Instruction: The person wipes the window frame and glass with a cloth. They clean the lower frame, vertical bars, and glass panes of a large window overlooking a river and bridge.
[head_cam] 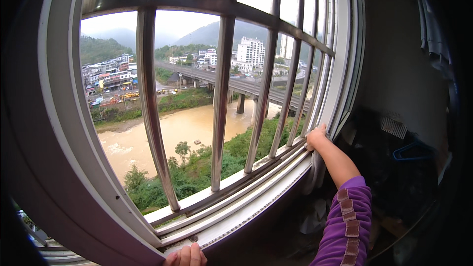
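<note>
My right hand [316,136], at the end of a purple sleeve, is at the far right corner of the window's sliding track [244,199]. A grey cloth [317,168] is bunched under it and hangs down over the inner edge of the sill. At the bottom of the view my left hand [186,255] rests with curled fingers on the near end of the white window sill [221,229]; its palm is hidden. Metal security bars [218,118] stand upright just outside the track.
The white window frame [338,62] rises at the right. Beyond it in the dark room are a blue clothes hanger [414,151] and hanging clothes [436,33]. Outside, far below, lie a muddy river [184,129], a bridge [207,75] and buildings.
</note>
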Available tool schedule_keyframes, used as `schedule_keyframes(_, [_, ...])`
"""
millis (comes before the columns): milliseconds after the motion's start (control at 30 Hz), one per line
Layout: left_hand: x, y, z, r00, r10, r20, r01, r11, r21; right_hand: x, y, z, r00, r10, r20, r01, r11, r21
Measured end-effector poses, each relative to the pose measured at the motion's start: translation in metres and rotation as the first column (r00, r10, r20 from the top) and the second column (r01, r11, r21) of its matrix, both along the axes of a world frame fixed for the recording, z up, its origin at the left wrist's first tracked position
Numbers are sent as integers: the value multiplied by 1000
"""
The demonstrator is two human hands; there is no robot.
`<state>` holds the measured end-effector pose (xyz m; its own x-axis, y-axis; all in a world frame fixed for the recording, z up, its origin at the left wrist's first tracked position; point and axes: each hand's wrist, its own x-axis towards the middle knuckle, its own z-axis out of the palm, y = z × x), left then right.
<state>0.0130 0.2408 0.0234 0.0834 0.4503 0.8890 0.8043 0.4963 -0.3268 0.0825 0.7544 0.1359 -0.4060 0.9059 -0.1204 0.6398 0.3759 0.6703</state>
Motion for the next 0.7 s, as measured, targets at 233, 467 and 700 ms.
schedule_keyframes(233, [-1,0,-1,999,-37,4,37,999,-17,-20,33,-27,983,-137,122,127,989,80])
schedule_keyframes(467, [1,5,-3,1000,0,1,0,999,33,2,1,9,999,-32,-9,28,958,-285])
schedule_keyframes(700, [2,-1,5,999,-37,26,38,999,-15,12,-23,-6,998,29,60,-31,999,25])
